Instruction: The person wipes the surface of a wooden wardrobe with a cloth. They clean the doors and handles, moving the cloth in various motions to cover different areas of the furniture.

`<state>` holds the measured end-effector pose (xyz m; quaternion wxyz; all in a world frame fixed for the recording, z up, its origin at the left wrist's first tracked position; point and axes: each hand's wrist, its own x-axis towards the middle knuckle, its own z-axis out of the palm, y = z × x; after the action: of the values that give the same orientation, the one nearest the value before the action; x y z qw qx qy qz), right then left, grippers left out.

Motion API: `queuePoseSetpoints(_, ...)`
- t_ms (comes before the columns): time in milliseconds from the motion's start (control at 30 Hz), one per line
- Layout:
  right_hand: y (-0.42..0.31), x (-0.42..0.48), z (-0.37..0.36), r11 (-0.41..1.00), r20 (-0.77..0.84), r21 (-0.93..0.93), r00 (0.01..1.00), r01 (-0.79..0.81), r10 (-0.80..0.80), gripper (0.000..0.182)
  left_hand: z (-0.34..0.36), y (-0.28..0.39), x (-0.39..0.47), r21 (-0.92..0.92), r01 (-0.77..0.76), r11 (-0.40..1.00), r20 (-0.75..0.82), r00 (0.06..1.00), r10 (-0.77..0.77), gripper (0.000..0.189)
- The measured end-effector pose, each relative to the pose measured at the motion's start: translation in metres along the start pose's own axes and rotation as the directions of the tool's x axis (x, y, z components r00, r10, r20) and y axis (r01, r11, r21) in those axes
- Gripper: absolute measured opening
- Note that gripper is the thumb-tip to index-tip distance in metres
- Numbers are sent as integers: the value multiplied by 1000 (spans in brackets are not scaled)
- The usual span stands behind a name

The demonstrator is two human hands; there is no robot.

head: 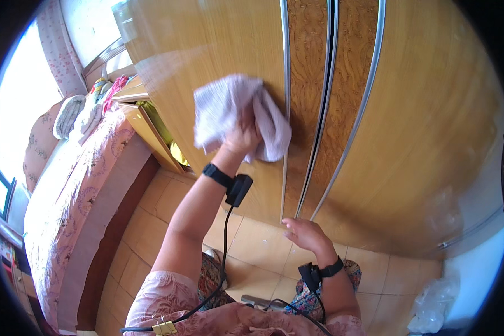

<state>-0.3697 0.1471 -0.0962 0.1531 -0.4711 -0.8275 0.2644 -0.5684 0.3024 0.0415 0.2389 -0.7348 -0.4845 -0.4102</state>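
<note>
A pale lilac cloth (222, 109) is bunched under my left hand (243, 134), which presses it on the wooden wardrobe door (218, 50), left of the metal trim strips. The fingers are partly hidden by folds of the cloth. Lower down, my right hand (304, 233) is held with its fingers loosely apart near the bottom ends of the strips; it holds nothing, and whether it touches the door I cannot tell. Both wrists wear black straps with small devices and cables. Darker burl-patterned panels (308, 63) run between the strips.
On the left stands a bed (80, 201) with a pink floral cover and rolled bedding (69, 115). A bedside cabinet (151, 138) is partly open, with yellow-green fabric inside. Clear plastic bags (432, 306) lie at the lower right on the tiled floor (252, 269).
</note>
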Motion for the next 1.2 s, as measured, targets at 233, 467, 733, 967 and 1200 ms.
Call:
queuePoseSetpoints(233, -8, 12, 6, 881, -82, 467, 996, 75, -42, 32, -18, 15, -54, -403, -91, 910, -164, 986, 25, 36)
queuePoseSetpoints(467, -67, 12, 29, 636, -498, 687, 865, 351, 62, 47, -75, 39, -73, -394, 245, 886, 614, 787, 56, 18)
queuePoseSetpoints(733, -59, -10, 13, 655, -271, 751, 944, 85, 187, 21, -107, 55, -81, -610, 497, 617, 756, 598, 266, 28)
queuePoseSetpoints(967, -93, -21, 22, 256, -535, 832, 833, 492, 142, 41, -96, 82, -93, -705, 602, 375, 709, 574, 411, 45)
queuePoseSetpoints(1200, -46, -45, -39, -192, -577, 719, 728, 667, 370, 54, -87, 61, -111, -848, 448, 282, 504, 846, 173, 52)
